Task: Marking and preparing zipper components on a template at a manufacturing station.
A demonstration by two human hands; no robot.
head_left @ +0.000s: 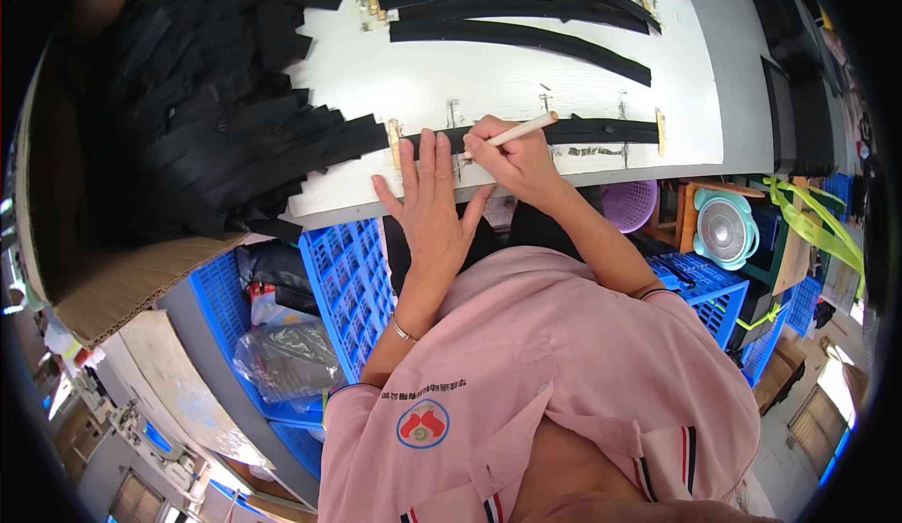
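A black fabric strip (606, 131) lies lengthwise along the near part of a white board (691, 100). My left hand (434, 208) rests flat with its fingers apart, the fingertips on the left part of that strip. Just to its right, my right hand (522, 168) grips a whitish pencil (532, 126), slanted with its lower end at the strip. The exact tip is hidden by my fingers. Yellowish tape pieces stand near the strip's ends, a left tape piece (396, 144) and a right tape piece (661, 134). Dark marks show on the board around the strip.
A big heap of black strips (188, 100) fills the left, by a cardboard box (141, 283). More long strips (517, 39) lie at the board's far side. Below the table are blue crates (348, 288), a purple basket (629, 205) and a teal fan (725, 230).
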